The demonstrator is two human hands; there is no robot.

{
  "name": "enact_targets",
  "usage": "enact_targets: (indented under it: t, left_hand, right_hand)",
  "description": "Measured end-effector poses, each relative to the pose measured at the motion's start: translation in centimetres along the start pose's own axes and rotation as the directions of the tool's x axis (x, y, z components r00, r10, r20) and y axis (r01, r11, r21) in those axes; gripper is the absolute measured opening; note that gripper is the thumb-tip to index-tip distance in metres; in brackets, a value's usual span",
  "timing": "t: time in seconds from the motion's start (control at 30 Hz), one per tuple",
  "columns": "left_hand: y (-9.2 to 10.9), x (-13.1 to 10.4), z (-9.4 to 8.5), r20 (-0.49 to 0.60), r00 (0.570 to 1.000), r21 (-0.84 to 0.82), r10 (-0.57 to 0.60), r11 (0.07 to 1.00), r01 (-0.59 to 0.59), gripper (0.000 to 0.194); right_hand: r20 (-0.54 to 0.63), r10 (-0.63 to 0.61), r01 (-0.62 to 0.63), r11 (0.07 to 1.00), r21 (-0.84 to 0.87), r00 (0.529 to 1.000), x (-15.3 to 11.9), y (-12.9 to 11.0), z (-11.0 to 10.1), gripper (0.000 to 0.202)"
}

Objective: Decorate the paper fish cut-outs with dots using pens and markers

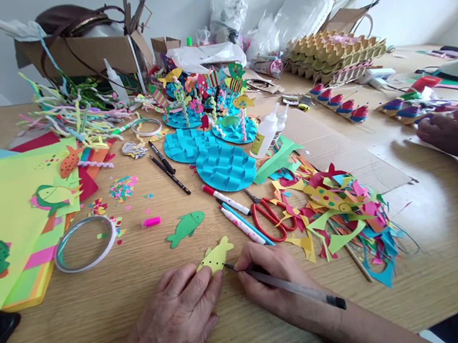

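Observation:
A small yellow paper fish (215, 256) with a row of dark dots lies on the table. My left hand (172, 322) presses it down, thumb and fingers together over its head end. In my right hand (271, 275) is a black-tipped pen (300, 289), gripped like a writing tool, its point at the fish's lower edge near the tail. Just beyond lies a green paper fish (186, 228) with a drawn outline. A pink marker cap (150, 222) is to its left. Red-handled scissors (269, 220) and several markers (241, 224) lie past my right hand.
Coloured paper scraps (348, 210) are heaped at right, stacked paper sheets (7, 201) at left. Tape rolls (85, 244), woven blue discs (226, 167) and glue bottles (265, 134) stand farther back. Another person's hand (448, 131) rests at far right near painted egg-carton pieces (402, 109).

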State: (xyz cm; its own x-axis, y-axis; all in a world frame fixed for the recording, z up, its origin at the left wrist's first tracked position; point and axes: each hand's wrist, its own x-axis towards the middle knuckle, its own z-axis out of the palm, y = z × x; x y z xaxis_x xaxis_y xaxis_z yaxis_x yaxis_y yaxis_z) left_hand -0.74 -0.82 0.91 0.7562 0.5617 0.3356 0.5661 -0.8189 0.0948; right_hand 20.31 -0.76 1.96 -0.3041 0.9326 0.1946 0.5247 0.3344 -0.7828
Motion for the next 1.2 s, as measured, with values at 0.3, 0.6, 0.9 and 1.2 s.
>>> enact_targets:
  t: [0.3,0.6,0.9,1.2]
  left_hand:
    - [0.18,0.2,-0.27,-0.046,0.999,-0.012,0.001,1.0,-0.002,0.032]
    - [-0.05,-0.09,-0.02,0.015,1.0,-0.021,0.008,1.0,-0.007,0.03]
    - [0.04,0.0,-0.14,0.03,1.0,-0.025,0.0,1.0,0.0,0.032]
    - [-0.05,-0.22,0.07,0.036,0.999,-0.006,-0.001,1.0,0.001,0.035]
  right_hand:
    - [0.021,0.023,-0.023,1.0,-0.009,1.0,0.1,-0.22,-0.1,0.012]
    - [0.013,0.024,-0.024,1.0,-0.014,1.0,0.06,-0.22,-0.13,0.012]
    - [0.019,0.037,-0.037,0.999,-0.009,0.999,0.07,-0.15,-0.17,0.011]
    - [0.014,0.071,-0.071,0.997,0.031,0.997,0.2,-0.37,-0.44,0.01]
